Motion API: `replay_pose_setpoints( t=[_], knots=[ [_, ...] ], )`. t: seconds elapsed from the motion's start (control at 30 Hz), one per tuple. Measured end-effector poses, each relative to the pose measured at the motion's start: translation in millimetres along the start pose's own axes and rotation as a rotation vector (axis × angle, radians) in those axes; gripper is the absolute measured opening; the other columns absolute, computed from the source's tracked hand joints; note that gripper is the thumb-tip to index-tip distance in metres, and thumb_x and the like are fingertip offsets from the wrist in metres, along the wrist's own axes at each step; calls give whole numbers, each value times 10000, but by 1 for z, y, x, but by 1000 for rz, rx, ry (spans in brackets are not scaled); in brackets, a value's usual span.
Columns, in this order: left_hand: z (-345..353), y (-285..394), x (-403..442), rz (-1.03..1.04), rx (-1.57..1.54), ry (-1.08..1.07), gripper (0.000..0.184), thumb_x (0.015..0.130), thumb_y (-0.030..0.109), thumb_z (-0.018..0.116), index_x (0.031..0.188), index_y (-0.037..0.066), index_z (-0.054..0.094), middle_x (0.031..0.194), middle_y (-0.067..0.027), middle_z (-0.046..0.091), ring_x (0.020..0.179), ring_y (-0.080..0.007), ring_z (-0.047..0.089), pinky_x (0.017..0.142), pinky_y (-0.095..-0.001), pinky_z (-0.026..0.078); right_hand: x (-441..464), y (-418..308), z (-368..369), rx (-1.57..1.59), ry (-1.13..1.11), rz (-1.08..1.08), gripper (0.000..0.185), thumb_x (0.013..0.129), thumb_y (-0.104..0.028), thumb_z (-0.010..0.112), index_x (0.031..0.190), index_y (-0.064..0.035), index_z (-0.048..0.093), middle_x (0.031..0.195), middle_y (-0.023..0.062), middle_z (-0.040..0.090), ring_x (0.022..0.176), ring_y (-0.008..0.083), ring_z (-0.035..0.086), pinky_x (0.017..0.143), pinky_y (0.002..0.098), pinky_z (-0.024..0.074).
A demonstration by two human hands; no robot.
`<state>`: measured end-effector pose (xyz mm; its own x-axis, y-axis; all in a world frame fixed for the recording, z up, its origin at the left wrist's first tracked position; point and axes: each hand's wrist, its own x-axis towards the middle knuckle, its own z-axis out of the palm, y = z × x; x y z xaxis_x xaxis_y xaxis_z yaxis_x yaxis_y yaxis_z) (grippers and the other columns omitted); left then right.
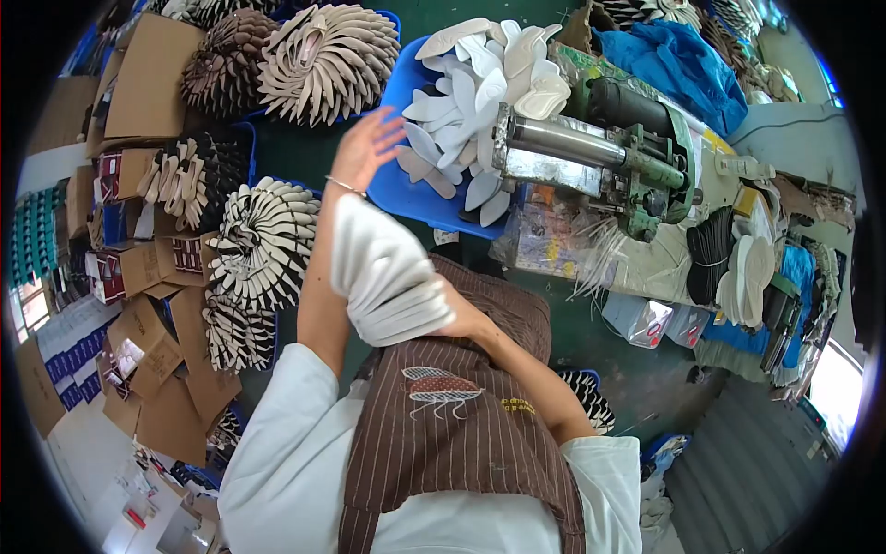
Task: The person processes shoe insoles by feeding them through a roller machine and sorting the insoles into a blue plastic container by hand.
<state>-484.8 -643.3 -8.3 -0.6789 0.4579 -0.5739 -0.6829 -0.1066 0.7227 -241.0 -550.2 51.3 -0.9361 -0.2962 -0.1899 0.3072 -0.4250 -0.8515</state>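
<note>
My left hand (pixel 367 150) is raised with its fingers spread, holding nothing, beside the rim of a blue bin (pixel 392 189). Loose white and beige shoe insoles (pixel 480 97) lie heaped in that bin. In my right hand (pixel 459 312) is a thick stack of white insoles (pixel 392 277), held in front of my apron (pixel 452 443). The upper end of the stack is smeared by motion and lies close to my left forearm. Part of my right hand's grip is hidden by the stack.
A green machine with a metal cylinder (pixel 568 143) stands right of the bin, on a cluttered bench. Round bundles of shoe parts (pixel 318 60) fill crates at the left. Beyond them are open cardboard boxes (pixel 148 355). More insoles (pixel 746 277) hang or lie at the right.
</note>
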Motion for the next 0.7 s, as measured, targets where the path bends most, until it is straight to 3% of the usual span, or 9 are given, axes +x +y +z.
replay_pose_setpoints(
  t=[0.13, 0.2, 0.3, 0.33, 0.4, 0.43, 0.5, 0.6, 0.7],
  knots=[
    [0, 36, -49, 411, 227, 250, 397, 960, 245, 457, 1283, 14, 464, 1203, -134, 572, 1103, -233, 555, 923, -348, 438, -7, -20, -16, 157, 474, 0, 625, 671, -121, 809, 1198, 35, 510, 1130, 108, 590, 1048, 210, 551, 937, 336, 432],
    [33, 44, -95, 707, 526, 435, 397, 957, 229, 466, 1274, -10, 467, 1166, -128, 589, 1111, -234, 552, 917, -321, 442, 7, -45, -25, 167, 708, -4, 641, 682, -147, 807, 1209, 25, 484, 1124, 123, 592, 1058, 213, 549, 900, 333, 448],
    [67, 14, -154, 723, 577, 41, 584, 866, 273, 616, 1310, -38, 397, 1299, -142, 467, 1191, -234, 467, 980, -337, 381, 20, -73, -24, -507, 958, -322, 625, 723, -157, 774, 1221, 19, 441, 1111, 136, 585, 1016, 214, 564, 846, 321, 467],
    [80, -3, -166, 646, 648, -88, 702, 832, 310, 662, 1345, -48, 342, 1353, -151, 411, 1234, -240, 428, 1014, -342, 355, 21, -68, -24, -608, 962, -281, 645, 717, -178, 751, 1228, 13, 408, 1168, 174, 529, 1048, 283, 536, 894, 382, 428],
    [99, -34, -176, 734, 499, -63, 880, 730, 234, 763, 1375, -60, 242, 1375, -169, 366, 1270, -252, 386, 1045, -364, 326, 19, -76, -1, -1019, 995, -324, 873, 608, -248, 772, 1297, 71, 342, 1208, 243, 456, 1123, 404, 432, 944, 479, 330],
    [101, -46, -174, 738, 392, -51, 961, 681, 186, 808, 1384, -66, 203, 1379, -176, 355, 1281, -258, 373, 1054, -372, 320, 12, -76, 2, -1063, 876, -366, 935, 589, -266, 770, 1343, 51, 317, 1278, 240, 391, 1168, 410, 365, 967, 507, 270],
    [92, -42, -162, 561, 68, 10, 1019, 576, 29, 857, 1360, -74, 215, 1350, -177, 389, 1233, -265, 429, 1035, -367, 360, -2, -82, 12, -1172, 777, -324, 938, 596, -269, 765, 1363, 26, 314, 1280, 222, 400, 1177, 401, 369, 968, 512, 271],
    [72, -28, -145, 611, 83, 60, 830, 660, 12, 798, 1317, -39, 292, 1284, -158, 447, 1186, -241, 471, 1018, -371, 389, -17, -95, 12, -1230, 687, -375, 773, 644, -197, 733, 1342, -84, 421, 1263, 167, 421, 1162, 384, 392, 957, 540, 297],
    [83, -8, -142, 502, -250, 3, 656, 781, 79, 713, 1306, -3, 328, 1270, -132, 462, 1187, -230, 467, 1010, -364, 385, -12, -88, -1, -1074, 588, -596, 548, 685, -27, 668, 1215, -128, 569, 1145, 127, 493, 1033, 358, 481, 853, 467, 429]
  ],
)
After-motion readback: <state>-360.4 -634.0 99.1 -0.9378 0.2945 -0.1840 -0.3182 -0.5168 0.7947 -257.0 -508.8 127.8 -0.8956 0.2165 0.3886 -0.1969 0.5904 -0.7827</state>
